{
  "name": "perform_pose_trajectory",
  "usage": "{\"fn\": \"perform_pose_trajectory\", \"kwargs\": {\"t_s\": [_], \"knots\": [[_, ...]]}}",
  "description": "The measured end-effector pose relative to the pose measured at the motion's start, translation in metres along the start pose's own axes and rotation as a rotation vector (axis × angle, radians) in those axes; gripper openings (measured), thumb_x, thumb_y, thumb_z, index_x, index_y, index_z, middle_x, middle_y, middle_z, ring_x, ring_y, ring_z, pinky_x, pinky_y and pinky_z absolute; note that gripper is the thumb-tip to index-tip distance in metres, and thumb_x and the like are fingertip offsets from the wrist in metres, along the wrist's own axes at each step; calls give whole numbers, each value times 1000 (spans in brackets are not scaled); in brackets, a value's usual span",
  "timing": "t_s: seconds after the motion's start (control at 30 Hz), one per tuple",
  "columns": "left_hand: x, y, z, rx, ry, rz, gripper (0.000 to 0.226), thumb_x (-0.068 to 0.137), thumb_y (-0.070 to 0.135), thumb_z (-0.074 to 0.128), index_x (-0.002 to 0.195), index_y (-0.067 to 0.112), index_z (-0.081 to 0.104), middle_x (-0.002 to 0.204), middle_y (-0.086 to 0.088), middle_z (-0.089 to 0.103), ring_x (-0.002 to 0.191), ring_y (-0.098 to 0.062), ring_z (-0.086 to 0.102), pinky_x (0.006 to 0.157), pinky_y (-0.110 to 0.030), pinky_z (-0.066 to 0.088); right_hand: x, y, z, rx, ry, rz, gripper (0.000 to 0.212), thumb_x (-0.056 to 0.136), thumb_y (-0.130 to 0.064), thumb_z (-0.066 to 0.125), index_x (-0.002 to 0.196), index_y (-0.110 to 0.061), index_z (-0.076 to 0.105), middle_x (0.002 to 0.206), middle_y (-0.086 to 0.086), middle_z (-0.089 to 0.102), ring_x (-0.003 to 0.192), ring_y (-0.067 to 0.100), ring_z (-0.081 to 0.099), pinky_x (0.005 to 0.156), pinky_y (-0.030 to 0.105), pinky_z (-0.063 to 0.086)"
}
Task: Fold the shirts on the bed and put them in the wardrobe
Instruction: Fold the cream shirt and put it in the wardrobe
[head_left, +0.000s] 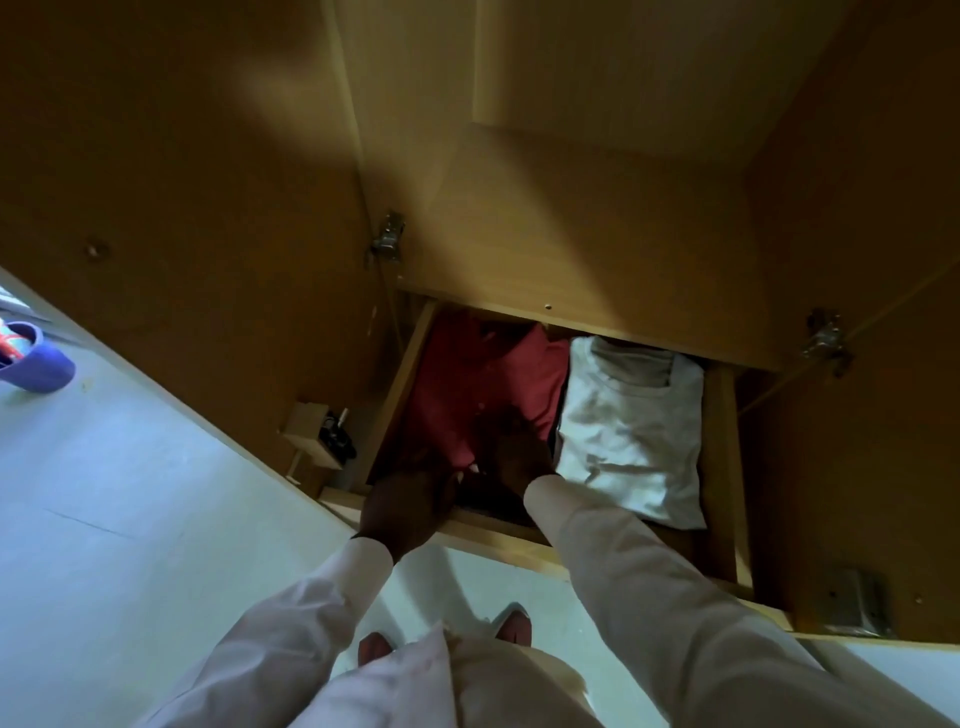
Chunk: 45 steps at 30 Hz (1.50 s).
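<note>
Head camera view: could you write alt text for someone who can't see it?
A person's left hand and right hand reach down onto a red shirt in an open wardrobe drawer, too dark to show their grip. A folded white shirt lies beside it on the right; a purple slipper sits on the floor at left.

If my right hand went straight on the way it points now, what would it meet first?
The red shirt in the drawer: your right hand points across it and seems to rest on it, though the dim light hides actual contact.
</note>
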<state>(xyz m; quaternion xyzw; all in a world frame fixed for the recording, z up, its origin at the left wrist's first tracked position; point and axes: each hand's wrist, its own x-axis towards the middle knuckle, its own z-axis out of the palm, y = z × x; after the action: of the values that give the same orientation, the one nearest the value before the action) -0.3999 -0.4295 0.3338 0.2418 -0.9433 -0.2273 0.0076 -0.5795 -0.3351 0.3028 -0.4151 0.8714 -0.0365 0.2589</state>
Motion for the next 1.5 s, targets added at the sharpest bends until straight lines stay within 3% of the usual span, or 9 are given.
{"fn": "perform_pose_trajectory", "kwargs": {"t_s": [0.3,0.47,0.67,0.8,1.0,1.17,1.3,1.4,1.5], "knots": [[7,-5,9,129,97,75,42,101,50,30,103,30,67,95,5,69,93,-19,65,80,-34,55,22,0,-41,89,-63,-2,95,89,-39,73,161,-22,13,166,11,10,152,37,9,122,48,21],[15,-11,14,180,106,147,37,101,47,32,112,32,63,104,7,68,104,-21,63,92,-38,50,-7,10,-49,423,7,23,106,69,-57,75,157,-27,25,155,11,36,139,34,41,113,43,40],[38,1,5,108,159,162,41,102,51,30,103,31,65,98,2,67,101,-26,62,93,-40,49,-78,32,-78,835,202,88,72,82,-29,83,144,-24,47,128,-17,54,117,8,56,102,26,47],[71,3,3,26,134,132,51,101,55,24,106,27,66,106,-3,66,108,-32,58,97,-44,46,-108,49,-84,983,219,170,37,83,-30,81,117,-25,65,108,-7,69,100,15,69,75,29,59],[119,19,-9,4,261,133,44,101,42,33,97,13,66,103,-13,62,102,-37,55,89,-45,45,-147,79,-81,1118,87,383,21,92,-21,72,109,-9,68,97,7,70,82,19,67,81,32,57],[114,71,-28,-616,178,-258,29,99,34,55,112,8,61,104,-11,61,95,-29,58,82,-38,46,-154,102,-65,1227,46,579,35,89,-32,75,107,-3,68,95,12,76,68,17,63,88,39,59],[80,89,-32,-1218,-59,-569,22,99,27,56,81,15,60,70,-4,57,59,-18,55,57,-28,47,-138,106,-61,1526,330,703,26,91,-21,72,108,-4,64,114,18,69,91,25,73,87,46,60],[65,81,-28,-1385,-288,-675,18,100,24,52,97,8,60,90,-16,67,81,-30,66,74,-41,56,-122,108,-60,1701,442,731,34,89,-14,70,116,3,61,118,26,66,96,32,73,70,39,62],[80,71,-24,-1511,-246,-745,13,101,20,49,101,8,54,109,-23,60,97,-38,61,86,-52,52,-111,109,-62,1733,446,723,36,88,-13,70,118,4,59,116,25,67,96,33,73,72,40,62]]}}
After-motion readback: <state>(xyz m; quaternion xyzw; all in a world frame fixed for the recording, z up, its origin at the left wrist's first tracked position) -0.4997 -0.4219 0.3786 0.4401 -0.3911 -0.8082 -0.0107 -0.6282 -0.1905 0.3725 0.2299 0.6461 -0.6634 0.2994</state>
